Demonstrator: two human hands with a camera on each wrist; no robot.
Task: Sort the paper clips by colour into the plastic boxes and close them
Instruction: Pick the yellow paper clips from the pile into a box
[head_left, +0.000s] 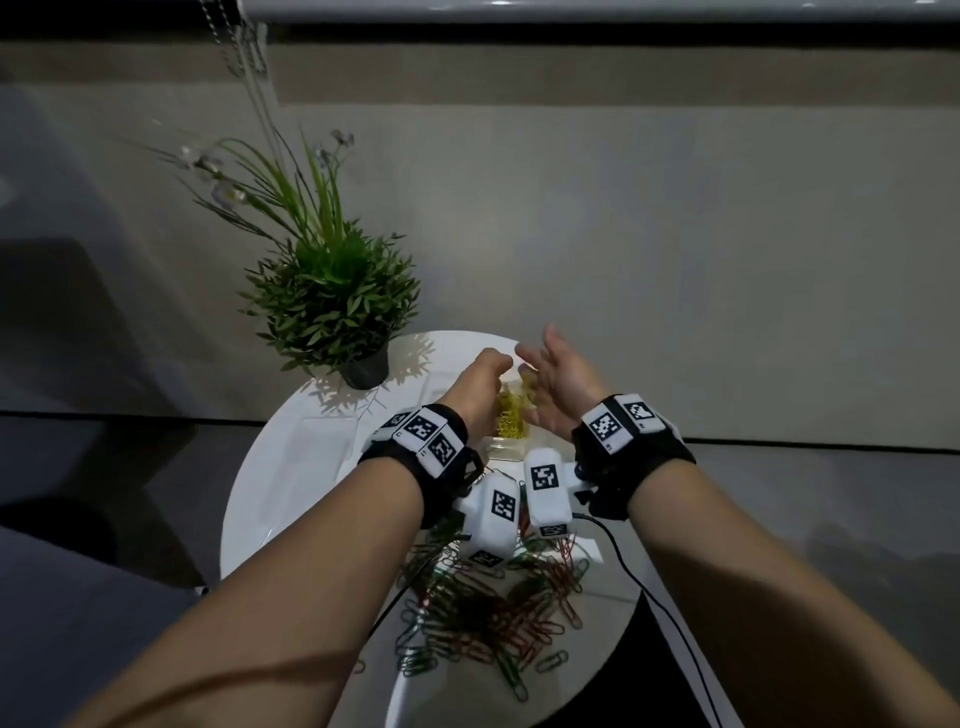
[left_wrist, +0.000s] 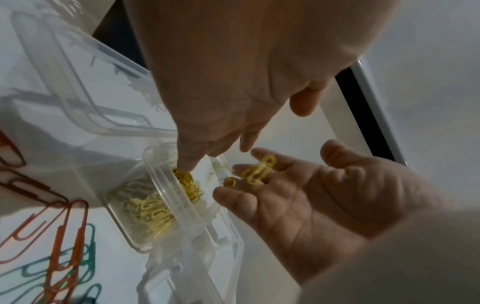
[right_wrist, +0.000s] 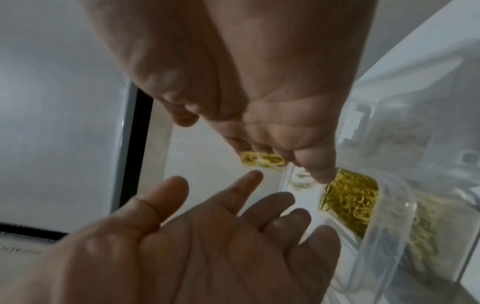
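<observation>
At the near edge of the round white table (head_left: 260, 519) a loose heap of red and green wire paper clips (head_left: 483, 613) is spread, partly covered by the white wrist-camera housings (head_left: 519, 499). Towards the middle, an open clear plastic box (left_wrist: 166, 197) is filled with yellow paper clips (left_wrist: 148, 211). Over it the left hand (head_left: 480, 382) is held with straight, spread fingers, one tip dipped into the box. A small bunch of yellow clips (left_wrist: 259, 169) is carried on the loosely straight fingers of the right hand (head_left: 563, 382). Another clear plastic box (left_wrist: 78, 86) towards the left edge is hard to make out. A green potted plant (head_left: 332, 291) is set at the far left edge.
</observation>
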